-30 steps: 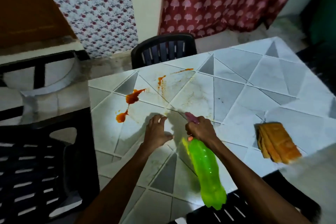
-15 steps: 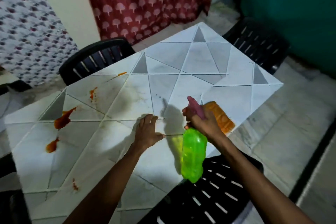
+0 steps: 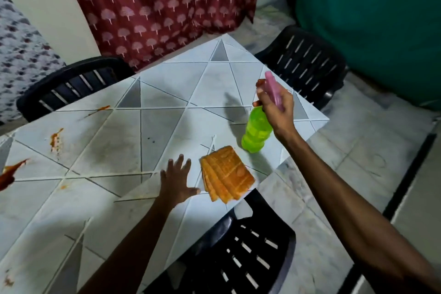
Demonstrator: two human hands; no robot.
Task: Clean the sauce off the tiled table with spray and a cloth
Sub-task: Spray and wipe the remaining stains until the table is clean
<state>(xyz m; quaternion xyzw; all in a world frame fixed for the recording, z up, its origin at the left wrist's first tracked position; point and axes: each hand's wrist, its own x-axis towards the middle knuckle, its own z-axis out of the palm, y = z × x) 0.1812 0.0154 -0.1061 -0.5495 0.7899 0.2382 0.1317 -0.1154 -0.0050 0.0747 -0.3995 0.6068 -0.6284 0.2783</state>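
Nearest me, a black slatted chair (image 3: 238, 258) is sitting tucked under the edge of the tabletop (image 3: 167, 114). Just past it, the left hand (image 3: 177, 181) is lying flat on the tiles, its grip wide, fingers spread and holding nothing. It has slid right in the last half second and is now resting just beside the folded orange cloth (image 3: 226, 172), which is lying untouched near the tabletop's edge.

Beyond the cloth, the right hand (image 3: 276, 107) is keeping its grip closed round the neck of the green spray bottle (image 3: 256, 133), under the pink spray head (image 3: 273, 88). It has carried the bottle out of the middle toward the right corner. The bottle is hanging tilted, and I cannot tell whether its base is touching the tiles.

I am reading this as the spraying giving way to wiping: bottle being parked, cloth about to be taken.

The sauce smears (image 3: 56, 138) are sitting far left, well apart from both hands, still unwiped. Behind the tabletop, a red patterned curtain (image 3: 162, 7) is hanging.
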